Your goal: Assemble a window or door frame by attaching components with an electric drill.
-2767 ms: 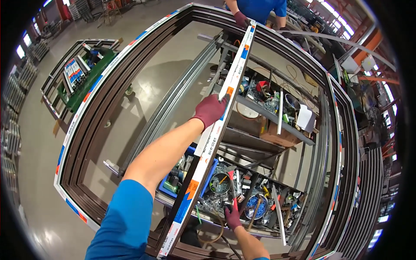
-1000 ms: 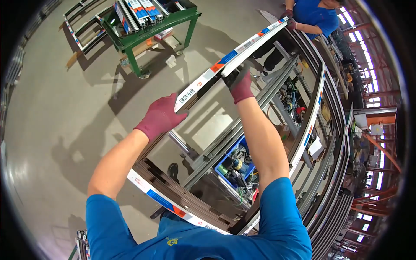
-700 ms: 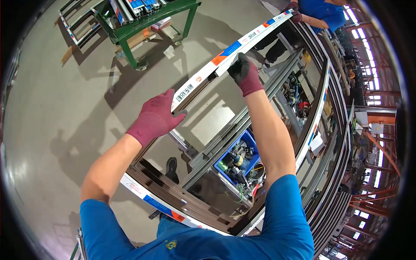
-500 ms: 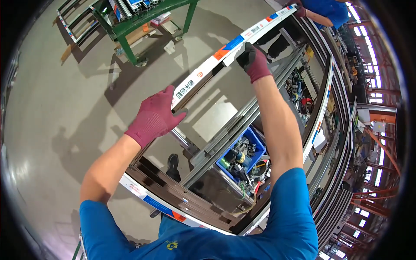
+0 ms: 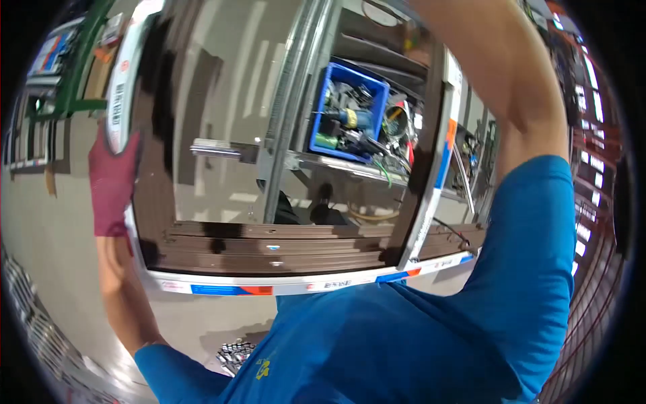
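Note:
My left hand, in a maroon knit glove, is closed around the near part of a long frame profile covered in white film. This profile lies along the left side of a brown metal frame. The frame's near side, also edged in white, blue and orange film, runs just in front of my body. At the upper right only my right arm shows, reaching forward over the frame's right side. My right hand is beyond the top edge of the picture.
Through the frame's opening, a blue bin of tools and hardware shows beside grey metal rails. A green workbench stands at the far left. Stacked metal pieces lie on the floor behind the near edge.
My view has turned toward the right, and the held profile now lines up with the frame's left side. My right hand has left the picture; the co-worker at the far end is out of sight.

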### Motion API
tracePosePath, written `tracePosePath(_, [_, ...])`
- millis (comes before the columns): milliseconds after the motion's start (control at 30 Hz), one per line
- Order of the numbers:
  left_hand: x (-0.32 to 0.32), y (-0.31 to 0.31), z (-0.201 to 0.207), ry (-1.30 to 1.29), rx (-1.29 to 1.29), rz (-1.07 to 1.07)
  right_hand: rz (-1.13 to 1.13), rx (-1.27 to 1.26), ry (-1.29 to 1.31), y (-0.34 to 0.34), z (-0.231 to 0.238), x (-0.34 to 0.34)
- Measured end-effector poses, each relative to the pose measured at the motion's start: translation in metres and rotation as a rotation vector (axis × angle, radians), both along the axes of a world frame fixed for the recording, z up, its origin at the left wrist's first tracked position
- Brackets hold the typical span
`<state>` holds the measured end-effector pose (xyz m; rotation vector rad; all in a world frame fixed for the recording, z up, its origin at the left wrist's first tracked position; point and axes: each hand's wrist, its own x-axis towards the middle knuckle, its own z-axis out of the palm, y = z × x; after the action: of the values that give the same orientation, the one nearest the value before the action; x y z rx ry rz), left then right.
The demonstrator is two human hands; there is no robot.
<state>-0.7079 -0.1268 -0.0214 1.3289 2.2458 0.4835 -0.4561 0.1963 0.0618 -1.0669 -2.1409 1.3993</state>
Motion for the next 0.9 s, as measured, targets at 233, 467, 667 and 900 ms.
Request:
tracePosePath(233, [0.013,0.003,-0.037,0.31,0.209,-0.173,-0.338,0.434,-0.269,-0.126,-0.013,0.488])
tracePosePath(467, [0.336,-0.072,0.004,0.24,0.359,-0.341,-0.612,-0.16,-1.253,-0.348,-0.3,0.901])
tracePosePath(667, [0.61,-0.181,0.009,0.186,0.129,-0.502,-1.0,-0.485,-1.167,-0.427,-0.441,1.007])
tracePosePath(900, [0.763,-0.186,0.056,0.044,0.2,-0.616,-1.022,-0.608,-0.998,-0.428,-0.409,1.067])
